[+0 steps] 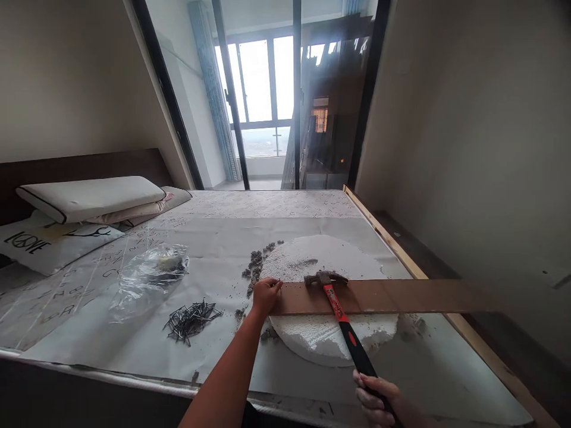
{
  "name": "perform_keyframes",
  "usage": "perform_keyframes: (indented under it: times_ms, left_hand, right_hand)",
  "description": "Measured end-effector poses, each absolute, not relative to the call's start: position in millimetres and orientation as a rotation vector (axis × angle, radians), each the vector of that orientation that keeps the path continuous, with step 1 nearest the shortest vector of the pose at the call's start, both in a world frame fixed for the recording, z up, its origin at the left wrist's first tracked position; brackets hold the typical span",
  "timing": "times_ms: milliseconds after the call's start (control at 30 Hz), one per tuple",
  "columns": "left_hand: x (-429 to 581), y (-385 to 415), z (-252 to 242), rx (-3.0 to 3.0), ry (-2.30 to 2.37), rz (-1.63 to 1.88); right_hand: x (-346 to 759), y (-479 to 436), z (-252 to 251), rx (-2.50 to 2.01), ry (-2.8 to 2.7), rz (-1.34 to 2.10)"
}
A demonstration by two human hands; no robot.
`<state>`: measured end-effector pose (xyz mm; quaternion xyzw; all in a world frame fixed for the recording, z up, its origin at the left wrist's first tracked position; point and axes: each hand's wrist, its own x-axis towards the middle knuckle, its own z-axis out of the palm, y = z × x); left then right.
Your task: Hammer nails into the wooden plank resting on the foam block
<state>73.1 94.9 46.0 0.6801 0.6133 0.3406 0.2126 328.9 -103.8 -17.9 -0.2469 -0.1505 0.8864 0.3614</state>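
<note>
Head view: the reference item is the brown board (401, 295), which lies crosswise over a white round slab (332, 252), its long axis running left to right. The left hand (266, 295) is at the board's left end, thumb and fingertips pinched narrow around what appears to be a single nail (280, 283), roughly upright; whether its tip touches the board cannot be told. The right hand (377, 397) is below the board on the near side, fingers wrapped around the handle of the hammer (347, 333). The hammer's long axis slants across the board, from the grip up and leftward to the head, which is over the board's far edge. Governing relation: the nail lies to the left of the hammer head, a short gap apart; the left hand is the nearer to it.
</note>
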Motion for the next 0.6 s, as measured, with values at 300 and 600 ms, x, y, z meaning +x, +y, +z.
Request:
perform_keyframes:
  times_ms: [300,600]
  left_hand:
    - [73.5,90.1,39.4,1.923,1.652,1.011]
    - [68.2,88.2,32.8,1.915,1.640,1.047]
  right_hand:
    - [321.2,-104.2,39.7,-1.123,-0.788,2.027]
    - [311.0,-96.8,100.1,-1.441,-1.154,1.806]
